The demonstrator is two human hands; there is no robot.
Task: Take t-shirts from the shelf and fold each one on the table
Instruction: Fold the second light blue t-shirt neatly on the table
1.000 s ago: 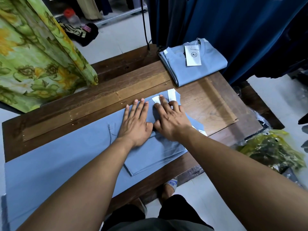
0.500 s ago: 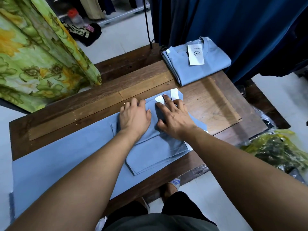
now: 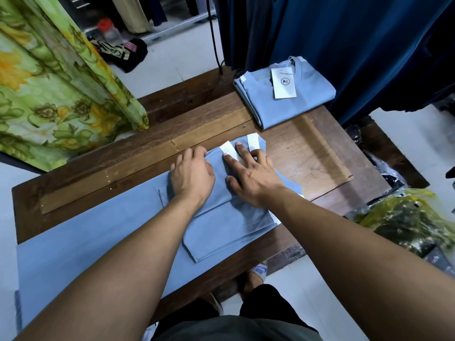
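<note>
Head view: green floral fabric (image 3: 49,89) hung at ten o'clock, and the blue t-shirt (image 3: 103,232) stretched from eight o'clock across the wooden table (image 3: 172,134). At centre the left hand (image 3: 192,175) curled its fingers on the fold's edge; just beside it, the right hand (image 3: 253,175) pressed flat, fingers spread. At one o'clock lay a folded, tagged t-shirt (image 3: 295,104).

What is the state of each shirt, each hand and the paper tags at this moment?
light blue t-shirt: partly folded, flat on table.
folded t-shirt: fully folded, tag on top, at the table's far corner.
left hand: fingers curled at the fold's far edge.
right hand: flat, pressing the fold.
white tags: lying by the right fingers.
</note>
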